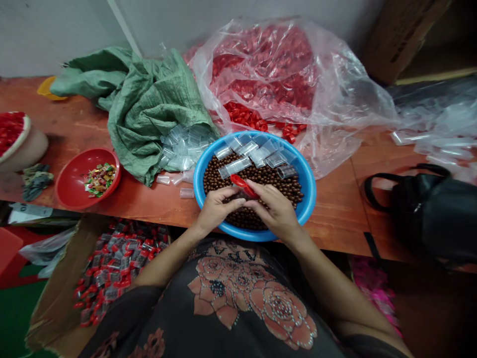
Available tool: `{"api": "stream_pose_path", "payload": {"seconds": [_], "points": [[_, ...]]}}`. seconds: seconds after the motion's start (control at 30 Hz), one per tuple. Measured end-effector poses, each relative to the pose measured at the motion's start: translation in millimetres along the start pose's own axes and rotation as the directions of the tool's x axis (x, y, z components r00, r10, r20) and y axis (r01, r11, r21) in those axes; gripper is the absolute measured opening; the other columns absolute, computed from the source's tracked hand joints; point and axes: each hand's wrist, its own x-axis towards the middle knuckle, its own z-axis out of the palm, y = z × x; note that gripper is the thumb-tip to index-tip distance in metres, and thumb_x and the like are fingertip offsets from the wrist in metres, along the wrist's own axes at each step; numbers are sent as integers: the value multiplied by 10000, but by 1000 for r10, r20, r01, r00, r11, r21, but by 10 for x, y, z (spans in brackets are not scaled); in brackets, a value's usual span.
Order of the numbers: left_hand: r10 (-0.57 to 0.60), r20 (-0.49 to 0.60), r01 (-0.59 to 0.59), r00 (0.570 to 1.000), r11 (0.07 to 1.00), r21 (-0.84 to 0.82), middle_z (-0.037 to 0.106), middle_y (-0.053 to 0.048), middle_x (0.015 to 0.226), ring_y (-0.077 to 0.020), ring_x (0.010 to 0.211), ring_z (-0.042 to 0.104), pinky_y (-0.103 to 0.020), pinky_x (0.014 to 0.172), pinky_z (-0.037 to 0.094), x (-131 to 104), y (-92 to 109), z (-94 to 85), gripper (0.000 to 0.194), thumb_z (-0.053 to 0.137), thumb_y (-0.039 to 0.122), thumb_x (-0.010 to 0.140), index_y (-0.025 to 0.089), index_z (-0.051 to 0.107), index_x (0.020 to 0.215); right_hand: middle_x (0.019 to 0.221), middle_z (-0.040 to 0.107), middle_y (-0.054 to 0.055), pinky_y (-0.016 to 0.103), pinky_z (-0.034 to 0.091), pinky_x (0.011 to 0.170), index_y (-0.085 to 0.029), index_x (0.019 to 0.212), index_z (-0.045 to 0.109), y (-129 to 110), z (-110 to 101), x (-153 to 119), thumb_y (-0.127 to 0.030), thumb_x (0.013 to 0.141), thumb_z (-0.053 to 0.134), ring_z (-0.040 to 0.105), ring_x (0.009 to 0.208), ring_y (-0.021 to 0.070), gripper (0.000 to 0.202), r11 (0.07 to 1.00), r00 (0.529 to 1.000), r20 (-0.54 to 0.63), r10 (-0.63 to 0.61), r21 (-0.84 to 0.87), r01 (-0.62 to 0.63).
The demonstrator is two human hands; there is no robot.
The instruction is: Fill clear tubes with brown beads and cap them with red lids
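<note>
Left hand: at 8 o'clock over the basin, the left hand [218, 203] has thumb and forefinger drawn nearly together beside the cap; what sits between them is mostly hidden, so I cannot tell whether they grip it.
Right hand: at 4 o'clock, the right hand [276, 206] has thumb and fingers clamped on the cap.
Cap: the red cap [246, 188] is between the two hands, above the middle of the basin, tilted.
Basin: the blue basin [311, 191] stands on the table [335, 221], holding brown balls [212, 179], with clear tubes [238, 166] lying on them towards 12 o'clock.
Beyond the basin: a plastic bag [337, 89] of red caps at 12 o'clock; a green sack [156, 114] at 10, loose tubes [186, 144] beside it.
Sides: a red bowl [67, 181] of sweets [99, 180] at 9; a black bag [439, 219] at 3.
Below: a carton [55, 293] of capped tubes [115, 268] at 8.
</note>
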Motion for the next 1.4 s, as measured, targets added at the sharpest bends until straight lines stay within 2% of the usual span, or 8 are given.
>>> {"api": "stream_pose_path", "payload": {"seconds": [0.17,0.4,0.6,0.7,0.8,1.1,1.3,1.4], "points": [[-8,67,11,998,999,-32,759,-81,1155,-221,1046,708,-386,984,538,-1,5,-37,354,746,297,805,188,753,1141,1207,732,24,352,588,832,-364,1423,532,-7,-80,13,-204,972,557,703,970,177,479,988,1000,22,11,153,-14],[150,0,-148,989,977,151,752,-70,1165,-214,1089,687,-372,1010,512,-7,66,-6,274,715,272,843,209,767,1104,1314,677,72,399,578,908,-320,1529,381,-38,3,-28,-225,986,525,690,1085,213,570,1000,999,32,3,17,-4],[-74,-22,70,997,988,-137,764,-49,1008,-183,925,698,-339,920,534,-35,0,162,321,788,355,778,181,737,1043,1327,611,183,503,564,941,-198,1481,353,-8,104,-65,-377,843,717,624,1204,312,757,997,1000,24,-13,-77,15],[-259,-35,220,965,878,-425,746,-51,941,-185,863,705,-326,818,565,11,10,255,473,729,555,792,189,668,1086,1250,649,166,483,577,894,-196,1397,408,-60,80,-51,-421,803,735,670,1105,301,714,993,999,16,41,-115,-38],[-408,25,349,912,746,-567,729,-79,904,-213,834,713,-329,712,581,64,70,329,649,496,744,858,187,601,1175,1188,673,158,485,577,862,-189,1340,444,-85,55,-31,-458,773,746,684,1034,304,696,986,1000,10,-26,-163,28],[-396,178,413,901,657,-630,718,-139,1067,-273,996,700,-392,816,579,45,234,346,906,245,866,835,170,485,1363,1121,656,149,469,547,859,-188,1270,520,-44,-5,-20,-438,788,712,634,1025,305,576,924,962,-30,-270,-289,250],[-313,278,418,908,634,-651,720,-142,1142,-295,1112,665,-433,922,533,18,226,265,913,289,881,812,191,538,1357,1126,616,124,473,506,859,-225,1290,532,-50,-63,-64,-477,769,749,597,1020,299,618,939,986,-22,-165,-309,150],[-330,302,447,894,639,-625,737,-134,1101,-295,1086,677,-431,910,537,51,243,245,817,371,817,854,184,589,1323,1134,621,121,473,501,876,-228,1368,463,-53,-50,-84,-435,787,753,600,1037,296,682,931,975,-23,-222,-301,205]]}}
